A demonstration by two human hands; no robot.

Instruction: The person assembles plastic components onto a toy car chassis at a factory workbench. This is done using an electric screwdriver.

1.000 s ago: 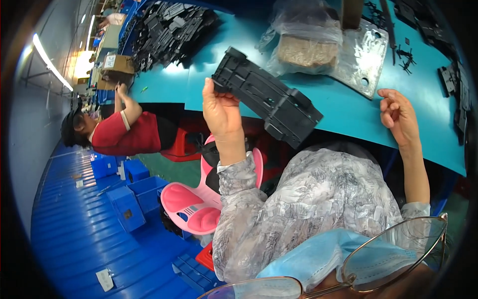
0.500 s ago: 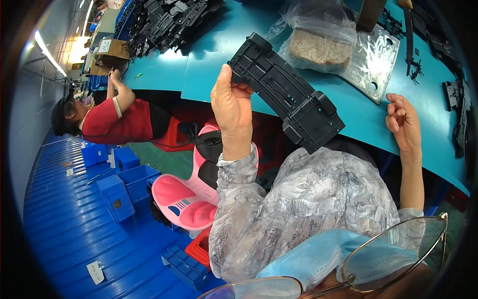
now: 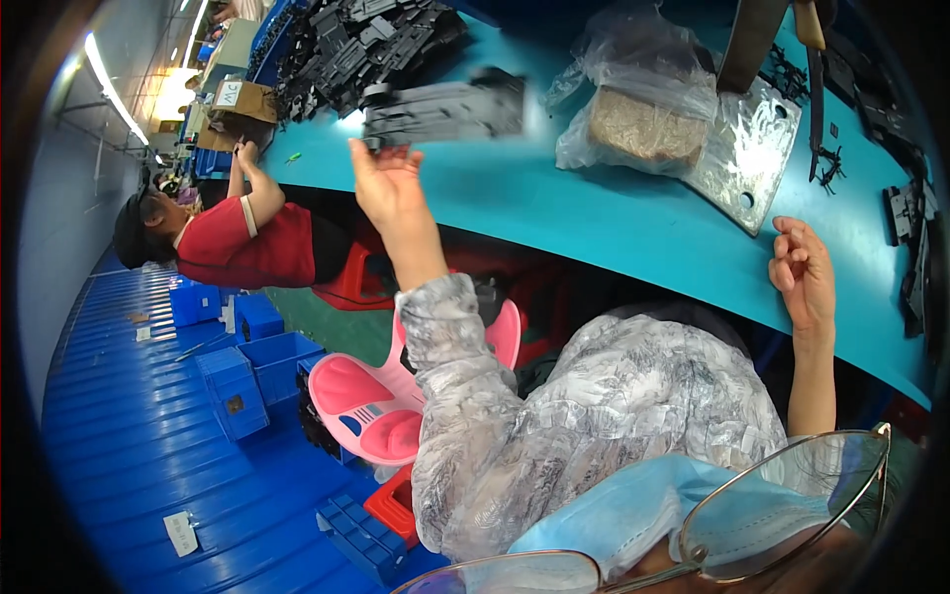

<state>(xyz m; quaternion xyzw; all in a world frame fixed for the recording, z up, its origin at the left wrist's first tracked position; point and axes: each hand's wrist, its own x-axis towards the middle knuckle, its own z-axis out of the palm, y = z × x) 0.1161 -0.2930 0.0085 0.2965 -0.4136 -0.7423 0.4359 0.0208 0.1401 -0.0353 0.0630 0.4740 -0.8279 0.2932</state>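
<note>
While the long black plastic part [image 3: 442, 109], blurred, lies crosswise left to right just above the raised, open-fingered left hand [image 3: 388, 183], the right hand [image 3: 804, 274] rests loosely curled and empty at the teal table's [image 3: 594, 213] near edge, well apart.

The left hand [image 3: 388, 183] lifts with fingers spread beneath a blurred black plastic part [image 3: 442, 111]; the right hand [image 3: 804, 272] rests curled on the teal bench [image 3: 594, 213].
</note>
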